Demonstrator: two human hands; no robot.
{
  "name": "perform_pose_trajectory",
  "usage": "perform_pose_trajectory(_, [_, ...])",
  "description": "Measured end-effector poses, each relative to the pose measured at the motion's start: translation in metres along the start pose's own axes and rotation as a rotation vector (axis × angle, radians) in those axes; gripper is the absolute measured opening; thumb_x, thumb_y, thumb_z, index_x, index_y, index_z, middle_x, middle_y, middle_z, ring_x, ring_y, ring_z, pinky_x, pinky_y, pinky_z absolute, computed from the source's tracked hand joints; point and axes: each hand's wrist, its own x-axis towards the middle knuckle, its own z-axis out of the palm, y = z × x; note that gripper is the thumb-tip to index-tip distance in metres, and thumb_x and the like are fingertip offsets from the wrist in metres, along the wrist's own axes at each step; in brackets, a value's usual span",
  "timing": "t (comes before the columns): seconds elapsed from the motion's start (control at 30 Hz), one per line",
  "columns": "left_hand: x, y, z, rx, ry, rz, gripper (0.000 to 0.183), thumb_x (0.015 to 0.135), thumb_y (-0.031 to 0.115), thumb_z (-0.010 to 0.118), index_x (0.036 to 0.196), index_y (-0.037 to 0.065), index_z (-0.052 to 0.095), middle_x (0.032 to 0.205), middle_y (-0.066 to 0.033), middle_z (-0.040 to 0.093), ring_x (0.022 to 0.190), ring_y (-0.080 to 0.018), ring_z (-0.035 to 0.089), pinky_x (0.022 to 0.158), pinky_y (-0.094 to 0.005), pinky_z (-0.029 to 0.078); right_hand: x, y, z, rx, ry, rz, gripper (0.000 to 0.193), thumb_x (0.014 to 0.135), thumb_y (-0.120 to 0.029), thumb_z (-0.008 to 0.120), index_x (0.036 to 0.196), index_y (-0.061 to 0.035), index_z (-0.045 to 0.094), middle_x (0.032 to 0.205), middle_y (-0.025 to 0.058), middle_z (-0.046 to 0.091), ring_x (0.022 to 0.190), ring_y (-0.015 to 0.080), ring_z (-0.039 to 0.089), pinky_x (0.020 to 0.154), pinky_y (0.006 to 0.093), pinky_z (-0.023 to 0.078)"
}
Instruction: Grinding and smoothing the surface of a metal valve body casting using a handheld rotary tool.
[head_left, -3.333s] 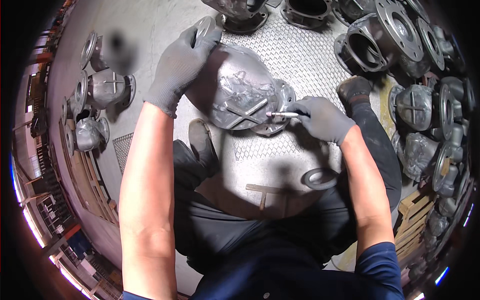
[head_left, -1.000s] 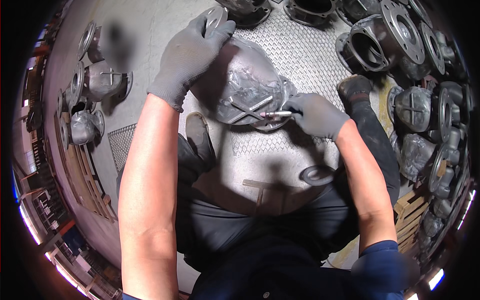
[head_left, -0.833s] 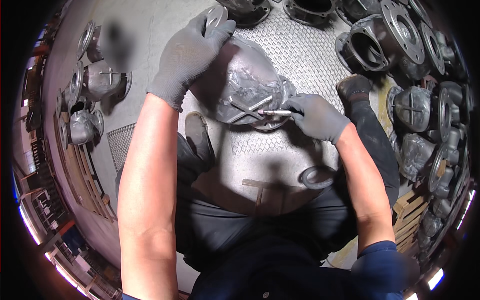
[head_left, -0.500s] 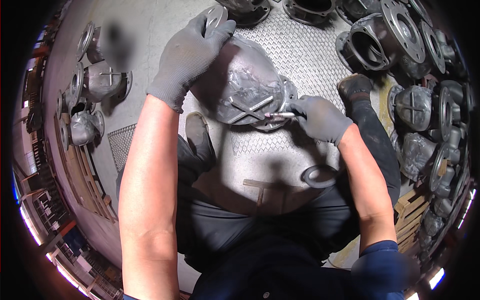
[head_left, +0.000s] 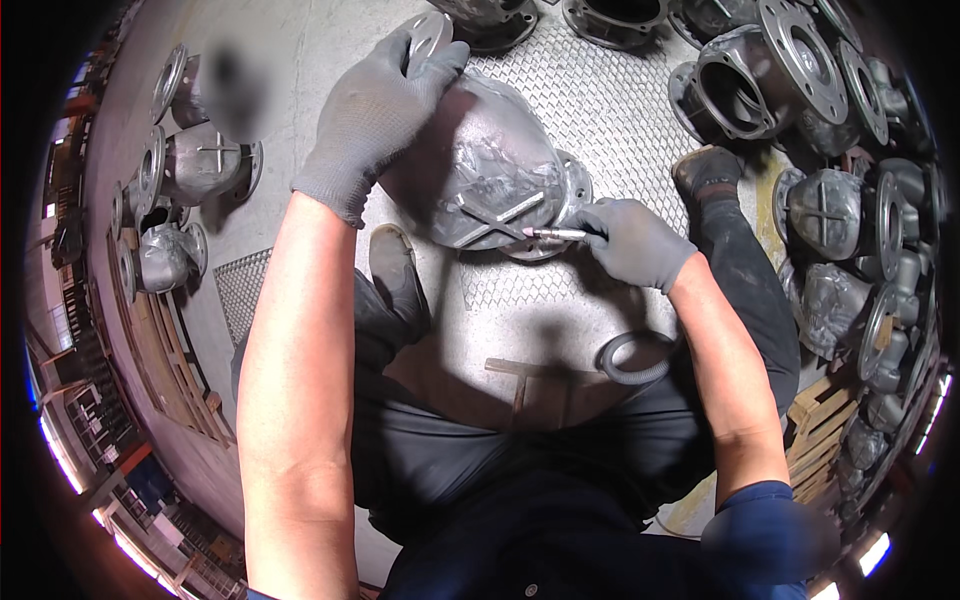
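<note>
A grey cast-metal valve body (head_left: 485,145) with flanged ends and a raised cross-shaped rib rests between my feet. Its upper-left flange (head_left: 430,35) is gripped by my left hand (head_left: 375,115), in a grey knit glove, thumb on one side and fingers over the other. In my gloved right hand (head_left: 640,242) is a slim pencil grinder (head_left: 560,234) with a small pink stone tip. That tip is at the casting's lower edge, beside the cross rib; whether it touches is hard to tell. A second flange (head_left: 575,182) shows behind the grinder.
Under the casting lies a diamond-patterned metal plate (head_left: 610,100). A dark ribbed hose (head_left: 637,375) loops by my right knee, and a low T-shaped stand (head_left: 520,370) is between my legs. More flanged castings (head_left: 825,215) crowd the right; several others (head_left: 205,160) stand left. Wooden pallets (head_left: 820,440) flank me.
The right hand and grinder have shifted slightly left, the stone tip moving a little along the casting's edge. My left hand keeps its grip on the flange.
</note>
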Motion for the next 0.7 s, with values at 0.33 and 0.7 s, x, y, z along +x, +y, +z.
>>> perform_pose_trajectory(0.33, [0.0,-0.002,0.0,0.019,0.006,-0.022,0.081,0.095,0.066,0.064,0.142,0.0,0.063,0.134,-0.029,0.068,0.129,-0.042,0.065,0.107,-0.045,0.049,0.001,0.01,-0.024,-0.022,0.041,-0.043,0.018,0.092,-0.011,0.061,0.106,-0.0069,0.072,0.098,0.0212,0.072,0.098,0.0429,0.068,0.089,0.0511,0.054])
perform_pose_trajectory(0.7, [0.001,0.0,0.003,0.017,0.017,0.023,0.079,0.096,0.064,0.065,0.142,0.0,0.063,0.136,-0.0281,0.067,0.131,-0.0399,0.064,0.109,-0.0442,0.048,0.001,0.013,-0.004,-0.025,-0.028,-0.033,0.032,0.093,-0.006,0.061,0.123,-0.009,0.072,0.109,0.0205,0.073,0.103,0.0412,0.068,0.091,0.049,0.055])
